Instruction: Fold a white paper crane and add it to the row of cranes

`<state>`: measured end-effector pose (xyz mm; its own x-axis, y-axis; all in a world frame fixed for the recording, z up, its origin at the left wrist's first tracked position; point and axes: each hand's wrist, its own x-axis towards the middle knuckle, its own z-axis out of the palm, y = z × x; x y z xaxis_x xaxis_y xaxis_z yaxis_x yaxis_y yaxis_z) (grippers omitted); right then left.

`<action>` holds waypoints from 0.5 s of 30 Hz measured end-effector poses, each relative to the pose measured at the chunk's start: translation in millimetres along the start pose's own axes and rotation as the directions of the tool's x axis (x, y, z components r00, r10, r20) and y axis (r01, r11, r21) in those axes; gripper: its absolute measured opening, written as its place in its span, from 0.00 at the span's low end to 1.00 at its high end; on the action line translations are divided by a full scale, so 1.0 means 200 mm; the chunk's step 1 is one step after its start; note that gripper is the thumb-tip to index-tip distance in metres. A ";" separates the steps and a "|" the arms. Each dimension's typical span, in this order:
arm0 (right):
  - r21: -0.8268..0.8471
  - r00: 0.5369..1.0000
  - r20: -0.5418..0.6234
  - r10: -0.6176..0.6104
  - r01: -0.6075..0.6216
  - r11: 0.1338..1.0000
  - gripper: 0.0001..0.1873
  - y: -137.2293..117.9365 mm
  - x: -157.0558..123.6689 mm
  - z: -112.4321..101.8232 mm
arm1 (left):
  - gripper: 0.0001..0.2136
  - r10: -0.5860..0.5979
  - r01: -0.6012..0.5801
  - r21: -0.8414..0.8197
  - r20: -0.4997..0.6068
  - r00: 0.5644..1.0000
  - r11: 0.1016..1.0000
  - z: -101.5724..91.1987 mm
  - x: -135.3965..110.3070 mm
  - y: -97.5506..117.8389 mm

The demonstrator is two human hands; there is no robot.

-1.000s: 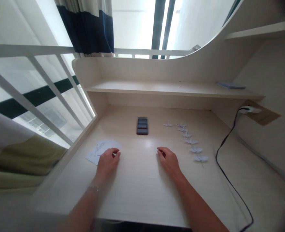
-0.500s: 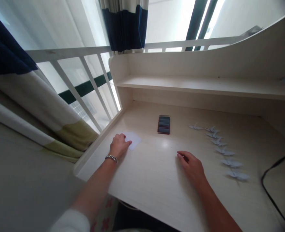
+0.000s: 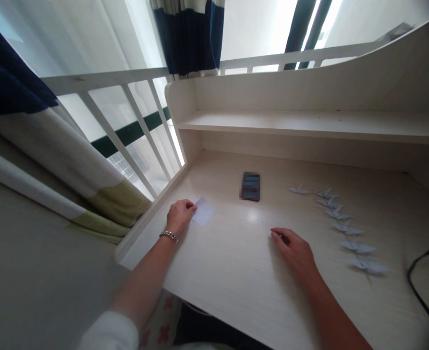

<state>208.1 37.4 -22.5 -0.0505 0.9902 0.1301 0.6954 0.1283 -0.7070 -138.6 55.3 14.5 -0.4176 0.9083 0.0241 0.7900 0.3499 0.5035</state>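
Note:
My left hand (image 3: 180, 215), with a chain bracelet at the wrist, pinches the left edge of a square sheet of white paper (image 3: 204, 212). The sheet lies at the left of the desk, and its right part shows past the fingers. Over the desk to the right is my right hand (image 3: 293, 249), loosely curved, thumb and forefinger slightly apart with nothing visible between them. Several folded white paper cranes (image 3: 358, 247) stand in a slanting row to the right of that hand. One crane (image 3: 299, 190) sits a little apart at the row's far left.
A dark, pixelated rectangular object (image 3: 250, 186) lies on the pale desk (image 3: 229, 262) between and beyond my hands. A black cable (image 3: 413, 279) bends along the right side. Behind the desk runs a shelf (image 3: 272, 119); white rails (image 3: 108, 129) and curtains (image 3: 90, 170) border the left.
My left thumb and fingers have closed together on the paper's edge; the paper is turned slightly. My right hand stays nearly in place. The view has shifted a little.

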 end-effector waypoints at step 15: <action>0.695 0.950 0.258 0.176 -0.309 0.650 0.19 -0.16 -0.01 0.11 | 0.15 0.325 0.016 -0.662 0.388 0.863 0.749 0.23 -0.35 0.35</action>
<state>170.0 31.6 -15.5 -0.1102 0.9774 -0.1802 -0.0304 -0.1846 -0.9823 -33.3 27.5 8.4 0.0703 0.9861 -0.1507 0.2881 0.1245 0.9495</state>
